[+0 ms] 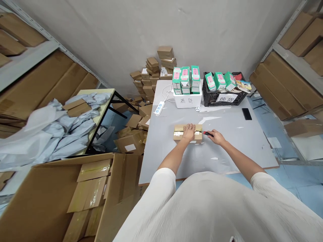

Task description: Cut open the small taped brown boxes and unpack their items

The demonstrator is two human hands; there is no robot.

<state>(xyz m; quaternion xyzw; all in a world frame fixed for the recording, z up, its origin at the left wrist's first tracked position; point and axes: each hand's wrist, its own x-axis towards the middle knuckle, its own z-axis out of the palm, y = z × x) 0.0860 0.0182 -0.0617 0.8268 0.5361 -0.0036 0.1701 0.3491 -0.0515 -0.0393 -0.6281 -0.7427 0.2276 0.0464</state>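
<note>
A small taped cardboard box (pixel 178 133) lies on the grey table in front of me. My left hand (pixel 189 131) rests flat on its top, fingers spread, pressing near the middle. In my right hand (pixel 217 136) is a red and black utility knife (pixel 208 133), its handle wrapped by my fingers. The knife's tip points left and meets the right end of the box, at the level of the taped seam. Shiny tape shows on the box on both sides of my left hand.
Behind the box stand a white bin (pixel 188 101) and a black crate (pixel 209 98), both holding green and pink boxes. A power strip (pixel 159 108) lies at left, a phone (pixel 246 114) at right. A large open carton (pixel 118 178) stands at the table's left.
</note>
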